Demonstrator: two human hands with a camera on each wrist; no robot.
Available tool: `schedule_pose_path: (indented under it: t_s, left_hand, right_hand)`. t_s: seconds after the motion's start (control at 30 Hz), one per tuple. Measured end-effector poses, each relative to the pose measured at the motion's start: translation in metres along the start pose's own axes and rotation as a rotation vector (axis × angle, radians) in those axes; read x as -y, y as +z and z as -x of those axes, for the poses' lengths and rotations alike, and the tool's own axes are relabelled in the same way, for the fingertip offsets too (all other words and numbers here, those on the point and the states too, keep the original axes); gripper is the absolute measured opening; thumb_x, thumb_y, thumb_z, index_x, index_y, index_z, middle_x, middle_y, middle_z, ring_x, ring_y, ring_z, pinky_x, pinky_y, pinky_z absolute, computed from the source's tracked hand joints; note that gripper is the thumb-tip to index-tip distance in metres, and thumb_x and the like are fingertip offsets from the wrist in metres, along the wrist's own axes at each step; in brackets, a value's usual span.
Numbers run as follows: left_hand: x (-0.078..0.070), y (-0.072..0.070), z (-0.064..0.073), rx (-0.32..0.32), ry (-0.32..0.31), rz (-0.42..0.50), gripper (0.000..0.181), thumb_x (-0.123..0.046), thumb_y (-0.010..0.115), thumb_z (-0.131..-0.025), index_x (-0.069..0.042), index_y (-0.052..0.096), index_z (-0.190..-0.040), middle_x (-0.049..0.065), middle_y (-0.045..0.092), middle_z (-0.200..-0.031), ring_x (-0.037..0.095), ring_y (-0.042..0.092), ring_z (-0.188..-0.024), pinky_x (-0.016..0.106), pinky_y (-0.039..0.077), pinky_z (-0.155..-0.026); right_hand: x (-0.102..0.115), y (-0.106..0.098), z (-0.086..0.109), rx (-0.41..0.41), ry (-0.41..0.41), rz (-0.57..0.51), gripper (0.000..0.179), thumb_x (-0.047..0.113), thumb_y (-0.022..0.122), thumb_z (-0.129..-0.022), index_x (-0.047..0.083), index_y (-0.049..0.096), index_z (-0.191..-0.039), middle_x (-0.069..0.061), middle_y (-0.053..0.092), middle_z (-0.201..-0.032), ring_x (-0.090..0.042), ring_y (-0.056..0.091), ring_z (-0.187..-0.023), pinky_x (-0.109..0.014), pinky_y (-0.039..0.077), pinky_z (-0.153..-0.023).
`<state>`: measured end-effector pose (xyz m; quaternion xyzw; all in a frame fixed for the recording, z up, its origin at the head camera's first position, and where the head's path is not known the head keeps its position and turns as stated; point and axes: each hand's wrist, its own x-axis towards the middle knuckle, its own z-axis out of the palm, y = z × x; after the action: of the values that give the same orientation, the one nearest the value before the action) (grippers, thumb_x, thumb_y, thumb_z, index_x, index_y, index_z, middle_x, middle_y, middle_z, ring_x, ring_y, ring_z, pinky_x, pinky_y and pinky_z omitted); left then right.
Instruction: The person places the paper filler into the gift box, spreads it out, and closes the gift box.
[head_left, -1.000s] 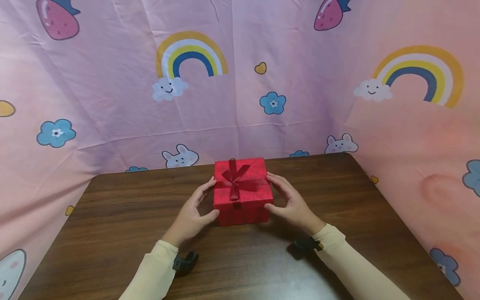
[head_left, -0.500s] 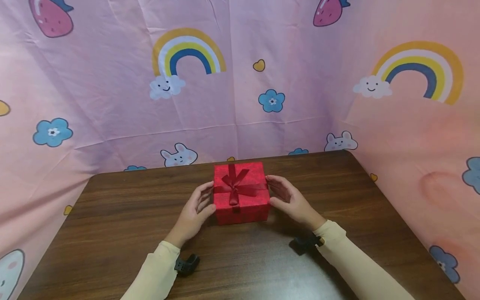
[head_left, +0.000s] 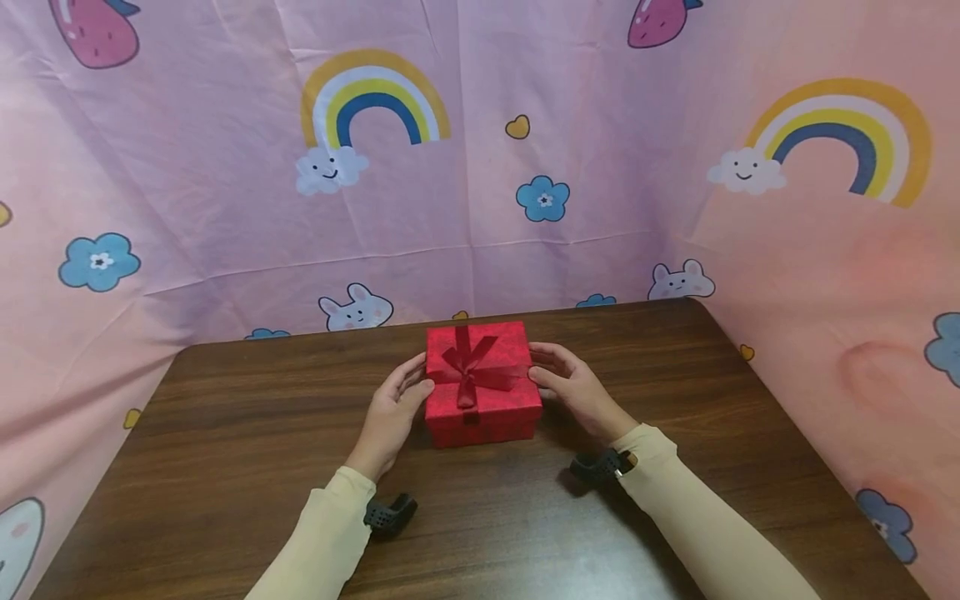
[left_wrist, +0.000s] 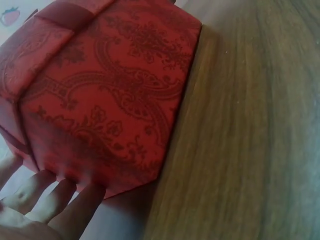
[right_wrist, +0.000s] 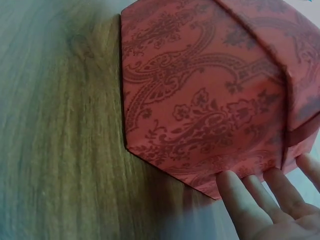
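A red patterned gift box (head_left: 483, 396) with a dark red ribbon bow (head_left: 467, 375) on its lid stands on the wooden table. At its left side, my left hand (head_left: 390, 417) rests its fingertips against the wall, with the thumb at the lid's edge. My right hand (head_left: 581, 396) touches the opposite side in much the same way. In the left wrist view, fairly straight fingers (left_wrist: 75, 212) reach the box's side close to the lid seam. Similar fingers (right_wrist: 240, 202) meet the box in the right wrist view. The lid sits on the box; what is inside is hidden.
The brown wooden table (head_left: 247, 450) runs back to a pink cloth backdrop (head_left: 420, 225) printed with rainbows, flowers and rabbits. More cloth hangs along both sides. Each wrist wears a black strap with a small mount, the left mount (head_left: 390, 515) and the right mount (head_left: 597, 467).
Both thumbs have moved up from the box's front corners to the lid's side edges. The box's top now appears slightly lower against the table's back edge than a second ago.
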<state>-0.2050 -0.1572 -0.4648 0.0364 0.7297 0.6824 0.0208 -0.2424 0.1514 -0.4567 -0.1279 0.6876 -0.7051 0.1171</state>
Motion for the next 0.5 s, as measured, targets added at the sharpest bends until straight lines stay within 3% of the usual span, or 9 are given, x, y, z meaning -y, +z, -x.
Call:
schedule_pose_path:
  t_s: [0.2, 0.33, 0.4, 0.5]
  left_hand:
    - [0.0, -0.002, 0.0, 0.002, -0.011, -0.004, 0.055, -0.029, 0.063, -0.104, -0.021, 0.045, -0.155, 0.007, 0.049, -0.156, 0.024, 0.048, -0.143, 0.037, 0.047, -0.11]
    - [0.0, -0.013, -0.006, -0.027, 0.052, -0.05, 0.051, -0.024, 0.058, -0.107, -0.013, 0.045, -0.155, 0.015, 0.048, -0.156, 0.032, 0.049, -0.142, 0.048, 0.045, -0.113]
    - [0.001, -0.024, -0.01, -0.08, 0.111, -0.163, 0.051, -0.024, 0.058, -0.107, -0.011, 0.045, -0.155, 0.019, 0.048, -0.155, 0.036, 0.05, -0.141, 0.052, 0.044, -0.113]
    - [0.002, -0.046, -0.013, -0.186, 0.187, -0.505, 0.056, -0.031, 0.061, -0.105, -0.014, 0.045, -0.156, 0.018, 0.048, -0.155, 0.039, 0.047, -0.142, 0.058, 0.041, -0.114]
  right_hand:
    - [0.002, 0.0, 0.001, 0.008, 0.006, 0.012, 0.054, 0.019, 0.066, -0.102, 0.008, 0.047, -0.152, -0.019, 0.051, -0.15, -0.032, 0.056, -0.132, -0.042, 0.057, -0.098]
    - [0.005, -0.008, 0.001, -0.012, -0.039, 0.1, 0.053, 0.02, 0.065, -0.103, 0.003, 0.048, -0.15, -0.023, 0.051, -0.15, -0.039, 0.054, -0.135, -0.049, 0.053, -0.104]
    - [0.006, -0.016, -0.001, -0.048, -0.092, 0.222, 0.051, 0.018, 0.066, -0.103, 0.001, 0.05, -0.147, -0.024, 0.053, -0.148, -0.041, 0.054, -0.135, -0.052, 0.05, -0.107]
    - [0.005, -0.03, -0.004, -0.118, -0.181, 0.513, 0.049, 0.014, 0.069, -0.1, 0.0, 0.053, -0.145, -0.023, 0.056, -0.145, -0.042, 0.056, -0.132, -0.053, 0.049, -0.108]
